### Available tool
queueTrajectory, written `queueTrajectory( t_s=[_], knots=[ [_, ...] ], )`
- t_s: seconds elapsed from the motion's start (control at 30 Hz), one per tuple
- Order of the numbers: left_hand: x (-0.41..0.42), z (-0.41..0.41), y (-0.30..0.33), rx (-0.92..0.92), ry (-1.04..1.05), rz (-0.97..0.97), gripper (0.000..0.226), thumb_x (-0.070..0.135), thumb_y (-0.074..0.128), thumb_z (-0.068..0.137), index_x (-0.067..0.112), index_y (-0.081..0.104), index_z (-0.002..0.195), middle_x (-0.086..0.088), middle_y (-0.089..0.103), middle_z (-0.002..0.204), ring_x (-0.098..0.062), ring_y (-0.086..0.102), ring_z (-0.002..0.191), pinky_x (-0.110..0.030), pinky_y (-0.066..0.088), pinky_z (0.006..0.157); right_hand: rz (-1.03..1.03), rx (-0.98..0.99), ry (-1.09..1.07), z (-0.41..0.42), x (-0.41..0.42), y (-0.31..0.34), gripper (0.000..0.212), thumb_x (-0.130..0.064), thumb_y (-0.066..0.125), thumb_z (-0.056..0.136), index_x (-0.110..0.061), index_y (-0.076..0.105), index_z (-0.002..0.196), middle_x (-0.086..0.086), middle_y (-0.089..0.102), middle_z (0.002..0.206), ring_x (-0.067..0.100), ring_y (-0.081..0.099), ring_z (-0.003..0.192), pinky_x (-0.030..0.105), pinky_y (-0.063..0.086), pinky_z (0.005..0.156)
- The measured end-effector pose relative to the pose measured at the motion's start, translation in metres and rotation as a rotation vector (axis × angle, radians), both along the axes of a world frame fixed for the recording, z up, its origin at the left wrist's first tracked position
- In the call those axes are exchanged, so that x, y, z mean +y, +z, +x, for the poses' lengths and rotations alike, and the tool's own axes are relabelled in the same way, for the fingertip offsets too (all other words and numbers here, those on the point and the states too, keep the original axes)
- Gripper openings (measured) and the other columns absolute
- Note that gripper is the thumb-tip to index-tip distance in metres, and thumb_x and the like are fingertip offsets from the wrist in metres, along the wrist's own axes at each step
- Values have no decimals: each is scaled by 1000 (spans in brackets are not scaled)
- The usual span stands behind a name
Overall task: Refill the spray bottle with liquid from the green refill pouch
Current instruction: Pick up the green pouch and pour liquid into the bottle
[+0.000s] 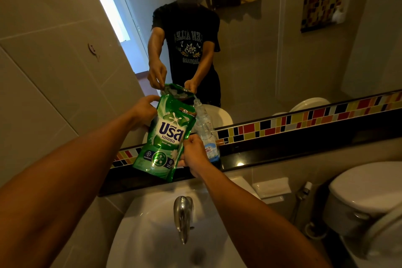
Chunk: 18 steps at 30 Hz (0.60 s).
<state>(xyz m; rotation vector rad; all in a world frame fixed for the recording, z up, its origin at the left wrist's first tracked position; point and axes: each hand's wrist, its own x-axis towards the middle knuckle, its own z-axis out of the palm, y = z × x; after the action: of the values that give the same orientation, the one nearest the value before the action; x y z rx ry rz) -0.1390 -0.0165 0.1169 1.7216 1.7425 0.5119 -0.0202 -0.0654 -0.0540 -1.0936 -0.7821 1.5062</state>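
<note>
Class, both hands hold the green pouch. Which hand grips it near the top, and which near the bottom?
The left hand grips the green pouch at its upper edge; the right hand holds its lower right side, beside the clear bottle.

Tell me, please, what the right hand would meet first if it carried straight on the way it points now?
Probably the clear bottle: the right hand grips the green pouch's lower right edge and points forward toward the mirror, with the bottle just beyond its knuckles. Depth is hard to judge.
</note>
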Motion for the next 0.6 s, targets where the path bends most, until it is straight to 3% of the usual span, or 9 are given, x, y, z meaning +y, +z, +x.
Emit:
queueTrajectory(
  t_s=[0.33,0.6],
  knots=[
    [3,-1,2,-2,-5,-18,58,-2,49,96,24,40,147,-24,62,117,-37,66,95,-44,57,56,-3,23,-3,1,-3,3,15,-26,44,109,-16,49,119,16,71,119,36,76,100,48,67,69],
    [5,-2,3,15,-5,-11,60,-7,45,95,25,42,146,-25,59,124,-39,64,101,-41,56,54,-6,41,0,-1,-4,5,17,-27,43,109,-15,48,119,17,71,120,37,76,101,53,67,72]
  ],
)
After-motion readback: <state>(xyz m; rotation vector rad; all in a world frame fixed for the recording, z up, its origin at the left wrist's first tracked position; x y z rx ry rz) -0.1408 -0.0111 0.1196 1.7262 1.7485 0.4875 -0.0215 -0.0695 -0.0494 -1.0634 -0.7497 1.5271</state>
